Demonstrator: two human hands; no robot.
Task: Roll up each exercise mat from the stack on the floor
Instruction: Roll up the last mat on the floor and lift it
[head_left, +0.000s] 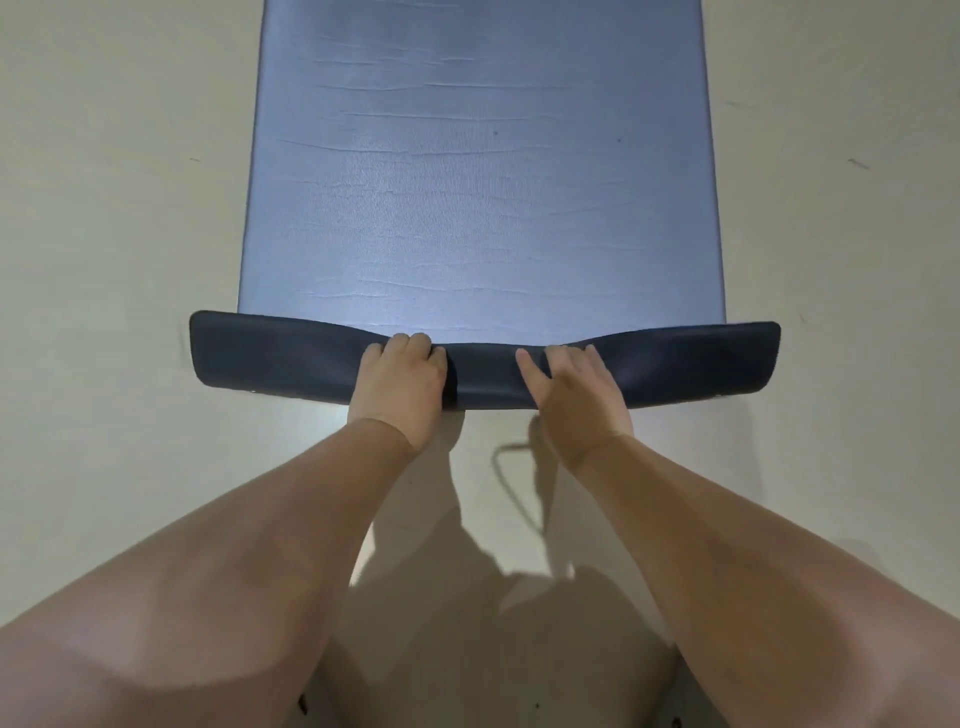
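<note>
Head view shows the blue exercise mat (478, 171) lying flat on the floor, running from the middle of the frame up past the top edge, with its near end turned over into a dark first fold (483, 364) across the centre. Your left hand (402, 382) is clenched over that fold, fingers curled onto its far edge. Your right hand (574, 389) lies more loosely on it just beside, fingers spread and pressing down; whether it truly grips the fold I cannot tell.

You look to be at the very start of this roll. Both hands sit close together at the middle, and the fold dips there while its outer ends flare wider toward the left and right of the frame. Moving your hands further apart would likely keep the core even. Tuck the edge tight before pushing forward, and keep the sides in line with the mat's long edges, or the roll may cone out.

Faint creases cross the mat's surface. Only one mat is clearly visible; any stack beneath cannot be made out. The pale floor (104, 234) is smooth with a few small marks, and shadows fall at the lower centre.
</note>
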